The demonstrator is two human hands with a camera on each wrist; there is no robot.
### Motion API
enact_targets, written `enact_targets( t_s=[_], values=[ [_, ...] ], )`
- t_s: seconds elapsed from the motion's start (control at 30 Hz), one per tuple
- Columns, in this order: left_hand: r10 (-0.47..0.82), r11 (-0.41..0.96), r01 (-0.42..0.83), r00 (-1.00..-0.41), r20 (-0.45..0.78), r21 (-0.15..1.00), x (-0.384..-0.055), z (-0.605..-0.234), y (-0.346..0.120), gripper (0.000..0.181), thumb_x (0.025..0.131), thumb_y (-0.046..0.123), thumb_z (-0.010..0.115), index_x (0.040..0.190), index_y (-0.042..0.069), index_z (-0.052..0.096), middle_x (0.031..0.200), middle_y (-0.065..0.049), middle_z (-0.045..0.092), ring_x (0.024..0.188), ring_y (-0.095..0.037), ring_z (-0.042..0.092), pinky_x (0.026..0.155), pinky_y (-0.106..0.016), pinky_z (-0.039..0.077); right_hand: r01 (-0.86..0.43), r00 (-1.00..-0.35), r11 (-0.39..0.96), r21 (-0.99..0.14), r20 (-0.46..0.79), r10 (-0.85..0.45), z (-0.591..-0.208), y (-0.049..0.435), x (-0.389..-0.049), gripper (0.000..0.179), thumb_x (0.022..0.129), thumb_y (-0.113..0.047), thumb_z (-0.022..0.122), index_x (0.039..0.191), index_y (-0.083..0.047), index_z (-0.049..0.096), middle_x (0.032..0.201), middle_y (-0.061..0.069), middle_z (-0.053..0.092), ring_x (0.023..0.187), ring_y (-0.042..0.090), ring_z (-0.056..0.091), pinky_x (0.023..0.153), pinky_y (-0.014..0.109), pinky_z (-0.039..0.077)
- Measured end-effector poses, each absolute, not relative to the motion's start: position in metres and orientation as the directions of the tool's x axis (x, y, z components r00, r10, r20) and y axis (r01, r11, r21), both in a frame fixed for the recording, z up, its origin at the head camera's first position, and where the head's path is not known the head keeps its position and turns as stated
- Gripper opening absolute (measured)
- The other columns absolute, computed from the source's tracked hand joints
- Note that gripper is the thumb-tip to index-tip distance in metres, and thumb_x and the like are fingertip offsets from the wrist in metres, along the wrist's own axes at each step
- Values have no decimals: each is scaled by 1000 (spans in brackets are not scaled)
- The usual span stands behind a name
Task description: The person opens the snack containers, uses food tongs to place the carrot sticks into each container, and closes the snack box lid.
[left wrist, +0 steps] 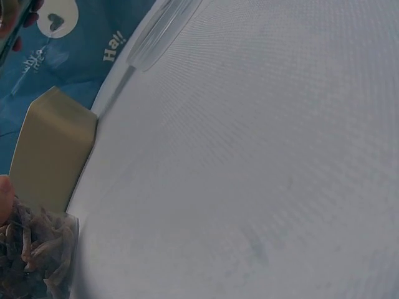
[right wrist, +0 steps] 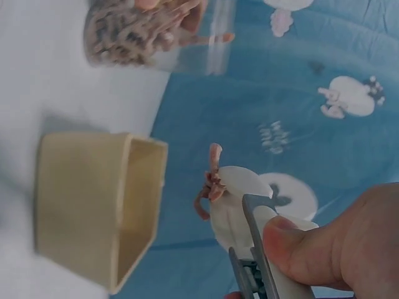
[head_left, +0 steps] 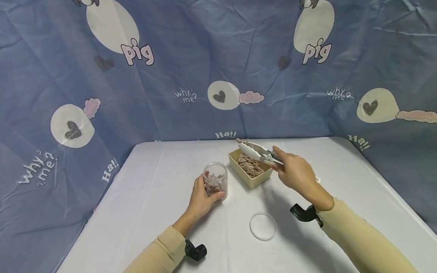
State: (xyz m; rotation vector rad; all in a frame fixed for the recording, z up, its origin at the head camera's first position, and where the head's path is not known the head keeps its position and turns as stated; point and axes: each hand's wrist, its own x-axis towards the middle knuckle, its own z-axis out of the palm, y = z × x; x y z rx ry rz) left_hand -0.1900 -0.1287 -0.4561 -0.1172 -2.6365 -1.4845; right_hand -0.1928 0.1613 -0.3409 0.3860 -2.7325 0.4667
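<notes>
My left hand (head_left: pixel 200 201) grips a clear plastic jar (head_left: pixel 221 185) around its side, thumb across the near face. Brownish-pink dried strips (right wrist: pixel 134 34) fill part of the jar. With my right hand (head_left: pixel 297 173) I hold a pair of tongs (head_left: pixel 250 151), white-tipped with grey handles. Their tips pinch a few strips (right wrist: pixel 214 184) above the cream rectangular box (head_left: pixel 243 176). More of the same strips (head_left: pixel 250 166) lie inside that box, just right of the jar. In the left wrist view, a thumb and the jar's strips (left wrist: pixel 40 249) show at the lower left.
A clear round lid (head_left: pixel 262 239) lies on the white-covered table (head_left: pixel 164 182), in front of the box and between my forearms. Behind the table's far edge hangs a blue printed cloth (head_left: pixel 187 121). Black wrist mounts (head_left: pixel 195 251) protrude from both sleeves.
</notes>
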Motion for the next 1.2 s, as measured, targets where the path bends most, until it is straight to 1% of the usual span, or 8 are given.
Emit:
enact_targets(
  t_s=[0.3, 0.5, 0.63, 0.8, 0.93, 1.03, 1.13, 1.2],
  values=[
    [15, 512, 131, -990, 143, 849, -190, -456, -129, 91, 82, 31, 80, 150, 3, 26, 144, -20, 40, 137, -37, 41, 117, -55, 32, -408, -864, 870, -277, 426, -270, -322, 142, -178, 53, 91, -21, 69, 140, -10, 54, 115, 19, 71, 98, 41, 69, 75, 56, 54],
    [21, 516, 141, -988, 153, 845, -189, -456, -129, 90, 82, 31, 80, 149, 3, 28, 144, -21, 40, 137, -38, 41, 117, -55, 32, -470, -833, 840, -271, 451, -320, -318, 129, -171, 51, 90, -21, 71, 138, -10, 57, 105, 16, 74, 89, 36, 70, 71, 52, 55],
    [21, 514, 146, -987, 158, 845, -189, -456, -130, 91, 81, 31, 81, 149, 3, 27, 146, -22, 39, 138, -38, 39, 118, -56, 31, -508, -815, 817, -273, 460, -353, -320, 120, -169, 51, 89, -22, 72, 137, -12, 58, 104, 12, 75, 87, 32, 71, 68, 49, 56],
    [26, 507, 147, -988, 155, 849, -189, -455, -129, 91, 81, 30, 81, 150, 3, 27, 147, -21, 38, 139, -38, 39, 118, -55, 31, -549, -792, 795, -258, 464, -396, -325, 112, -165, 51, 86, -19, 75, 134, -11, 61, 113, 9, 74, 83, 28, 72, 64, 44, 56],
    [28, 509, 144, -988, 150, 849, -189, -455, -129, 92, 81, 30, 81, 150, 2, 27, 147, -21, 38, 139, -39, 39, 117, -56, 33, -553, -793, 795, -251, 452, -408, -328, 110, -164, 54, 83, -17, 78, 134, -13, 61, 125, 6, 70, 92, 29, 73, 69, 45, 57],
    [27, 514, 146, -988, 154, 845, -189, -455, -129, 92, 81, 30, 81, 150, 1, 26, 147, -22, 38, 139, -39, 39, 116, -56, 33, -545, -803, 799, -255, 432, -411, -329, 109, -164, 55, 82, -17, 78, 134, -16, 62, 123, 6, 71, 94, 29, 72, 70, 46, 57],
    [26, 516, 151, -987, 161, 843, -189, -455, -129, 92, 81, 30, 81, 150, 1, 27, 146, -22, 39, 138, -39, 39, 116, -55, 34, -540, -810, 803, -253, 416, -414, -329, 108, -164, 55, 82, -18, 79, 134, -18, 62, 118, 8, 73, 91, 28, 72, 68, 46, 57],
    [24, 517, 148, -987, 159, 843, -188, -455, -129, 92, 81, 30, 81, 150, 1, 26, 146, -22, 39, 138, -39, 40, 116, -55, 34, -537, -814, 806, -250, 406, -416, -329, 108, -164, 57, 81, -17, 79, 135, -20, 61, 118, 8, 73, 90, 28, 72, 66, 46, 57]
  ],
)
